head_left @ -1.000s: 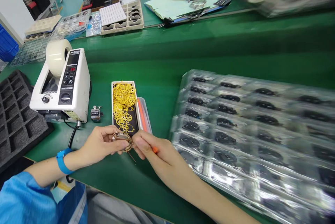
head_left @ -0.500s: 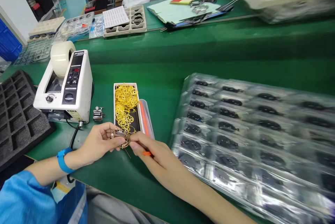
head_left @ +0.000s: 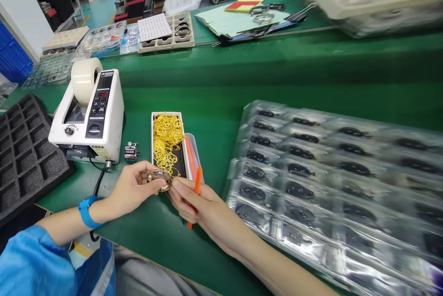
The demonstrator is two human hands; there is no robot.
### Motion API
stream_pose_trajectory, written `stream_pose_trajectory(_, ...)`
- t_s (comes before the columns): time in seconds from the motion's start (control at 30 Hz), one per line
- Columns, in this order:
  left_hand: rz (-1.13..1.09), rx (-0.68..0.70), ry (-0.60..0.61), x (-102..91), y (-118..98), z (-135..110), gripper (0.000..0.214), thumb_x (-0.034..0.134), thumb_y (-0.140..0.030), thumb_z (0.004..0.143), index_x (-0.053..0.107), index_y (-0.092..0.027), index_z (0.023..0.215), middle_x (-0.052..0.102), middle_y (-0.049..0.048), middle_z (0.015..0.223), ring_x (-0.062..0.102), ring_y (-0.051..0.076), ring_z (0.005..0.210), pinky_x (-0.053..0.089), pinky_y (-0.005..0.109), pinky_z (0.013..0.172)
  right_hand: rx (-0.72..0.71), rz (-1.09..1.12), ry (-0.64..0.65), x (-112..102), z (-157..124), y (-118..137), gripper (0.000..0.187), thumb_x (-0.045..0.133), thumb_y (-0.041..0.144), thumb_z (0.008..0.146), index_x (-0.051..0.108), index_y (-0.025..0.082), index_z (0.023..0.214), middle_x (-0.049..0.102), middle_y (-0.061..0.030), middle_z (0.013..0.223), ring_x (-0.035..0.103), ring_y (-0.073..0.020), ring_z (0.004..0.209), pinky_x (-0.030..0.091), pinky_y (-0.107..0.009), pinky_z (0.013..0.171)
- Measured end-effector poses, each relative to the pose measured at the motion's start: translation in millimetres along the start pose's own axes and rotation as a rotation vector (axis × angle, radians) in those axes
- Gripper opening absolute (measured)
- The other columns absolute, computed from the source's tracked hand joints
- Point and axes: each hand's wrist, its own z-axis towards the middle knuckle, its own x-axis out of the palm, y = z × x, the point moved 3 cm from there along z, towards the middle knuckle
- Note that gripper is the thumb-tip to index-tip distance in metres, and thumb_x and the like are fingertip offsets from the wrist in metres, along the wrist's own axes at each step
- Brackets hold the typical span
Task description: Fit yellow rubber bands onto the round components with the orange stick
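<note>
My left hand [head_left: 135,188] pinches a small round gold-coloured metal part [head_left: 159,178] just in front of a narrow white box [head_left: 152,135] full of yellow rings [head_left: 166,141]. My right hand [head_left: 197,206] meets it from the right, fingers closed round a thin orange stick [head_left: 195,193] that stands nearly upright in the grip, its thumb near the metal part. A blue band [head_left: 86,211] circles my left wrist.
A white tape dispenser [head_left: 90,116] with a tape roll stands at left, a small metal tally counter [head_left: 131,152] beside it. Black foam tray [head_left: 21,152] at far left. Clear blister trays [head_left: 332,180] of dark parts fill the right. Trays and papers lie on the far bench.
The orange stick has swung up from lying low under my right hand to nearly upright. Both hands have stayed together at the metal part; the view shifted slightly.
</note>
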Motion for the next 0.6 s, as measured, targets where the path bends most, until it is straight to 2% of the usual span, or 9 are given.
stream_pose_trajectory(0.07,0.153,0.134,-0.056,-1.5,-3,-3,0.029,0.071,-0.042,0.076,0.061,-0.015,0.076,0.059,0.0012,0.069,0.052,0.011,0.063,0.043,0.024,0.060,0.020,0.043,-0.026,0,0,0,0.060,0.059,0.073,0.075,0.038,0.020,0.057,0.025,0.0101,0.046,0.015,-0.0055,0.043,0.012,-0.023,0.043)
stream_pose_trajectory(0.13,0.369,0.339,-0.093,-3.1,-7,-7,0.016,0.062,-0.030,0.084,0.066,-0.015,0.082,0.062,0.0041,0.074,0.055,0.013,0.068,0.044,0.025,0.062,0.028,0.076,-0.045,0,0,0,0.059,0.061,0.072,0.075,0.042,0.019,0.058,0.025,0.0103,0.045,0.014,-0.0050,0.043,0.012,-0.023,0.043)
stream_pose_trajectory(0.23,0.681,0.665,-0.064,-3.7,-9,-13,0.022,0.047,-0.019,0.091,0.069,-0.015,0.096,0.066,0.0102,0.083,0.058,0.017,0.074,0.046,0.028,0.065,0.030,0.131,-0.031,1,-1,-2,0.054,0.065,0.068,0.074,0.053,0.017,0.068,0.030,0.0093,0.049,0.013,-0.0041,0.044,0.011,-0.022,0.043)
stream_pose_trajectory(0.3,0.882,0.789,-0.001,-2.5,-8,-16,0.031,0.039,-0.016,0.092,0.068,-0.013,0.102,0.066,0.0128,0.082,0.057,0.018,0.072,0.047,0.031,0.063,0.031,0.160,-0.025,2,-3,-4,0.050,0.067,0.066,0.075,0.056,0.016,0.075,0.036,0.0073,0.055,0.012,-0.0038,0.045,0.014,-0.021,0.043)
stream_pose_trajectory(0.37,1.083,0.795,0.071,0.5,-5,-16,0.036,0.034,-0.015,0.092,0.069,-0.012,0.102,0.065,0.0126,0.074,0.054,0.019,0.066,0.045,0.033,0.061,0.031,0.174,-0.040,2,-4,-7,0.048,0.069,0.063,0.075,0.055,0.017,0.075,0.037,0.0058,0.061,0.012,-0.0042,0.047,0.017,-0.020,0.043)
stream_pose_trajectory(0.47,1.246,0.698,0.146,6.6,-3,-14,0.039,0.032,-0.015,0.094,0.070,-0.013,0.103,0.063,0.0116,0.070,0.053,0.020,0.064,0.045,0.034,0.061,0.029,0.165,-0.070,0,-4,-10,0.046,0.070,0.061,0.075,0.053,0.018,0.071,0.033,0.0052,0.062,0.012,-0.0055,0.049,0.021,-0.020,0.042)
stream_pose_trajectory(0.53,1.235,0.681,0.122,8.8,-4,-15,0.039,0.033,-0.016,0.095,0.071,-0.015,0.102,0.064,0.0122,0.073,0.054,0.020,0.067,0.046,0.034,0.063,0.031,0.132,-0.086,-3,-3,-13,0.044,0.071,0.059,0.074,0.054,0.019,0.070,0.035,0.0043,0.063,0.013,-0.0060,0.050,0.024,-0.020,0.042)
stream_pose_trajectory(0.6,1.142,0.684,0.027,5.2,-4,-19,0.033,0.039,-0.020,0.094,0.071,-0.016,0.104,0.066,0.0139,0.083,0.057,0.022,0.076,0.048,0.035,0.069,0.021,0.062,-0.082,-9,-1,-17,0.043,0.071,0.060,0.073,0.057,0.020,0.071,0.036,0.0038,0.062,0.016,-0.0065,0.048,0.027,-0.020,0.041)
